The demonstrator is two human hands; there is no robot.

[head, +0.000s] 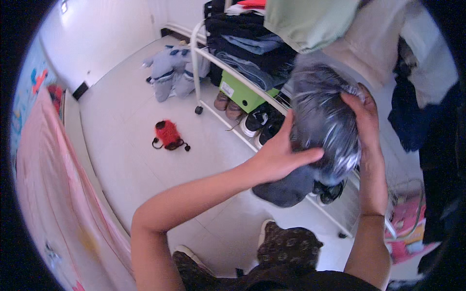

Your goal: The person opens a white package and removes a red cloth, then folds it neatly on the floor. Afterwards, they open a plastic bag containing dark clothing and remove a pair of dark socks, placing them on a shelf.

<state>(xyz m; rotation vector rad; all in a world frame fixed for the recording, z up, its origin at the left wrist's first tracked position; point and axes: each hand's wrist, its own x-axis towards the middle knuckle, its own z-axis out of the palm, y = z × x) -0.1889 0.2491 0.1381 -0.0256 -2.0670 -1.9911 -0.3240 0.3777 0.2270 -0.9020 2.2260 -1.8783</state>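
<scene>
A dark bundle in shiny clear plastic (pixel 324 109) is held up between my two hands, in front of the rack. My left hand (pixel 284 152) grips its near left side, thumb across the plastic. On the right side, my right hand (pixel 364 112) presses with bent fingers, partly hidden by the bundle. A dark grey, rounded flap (pixel 287 187), like a cap's brim, juts out below my left wrist. Whether it belongs to the bundle I cannot tell.
A white wheeled rack (pixel 225 67) bears folded dark clothes (pixel 251 47), a green box (pixel 240 91) and shoes (pixel 255 122). Garments (pixel 313 25) hang above. On the floor lie a red fuzzy item (pixel 169 134) and a grey plush (pixel 173 72). Pink bedding (pixel 54 163) drapes at left.
</scene>
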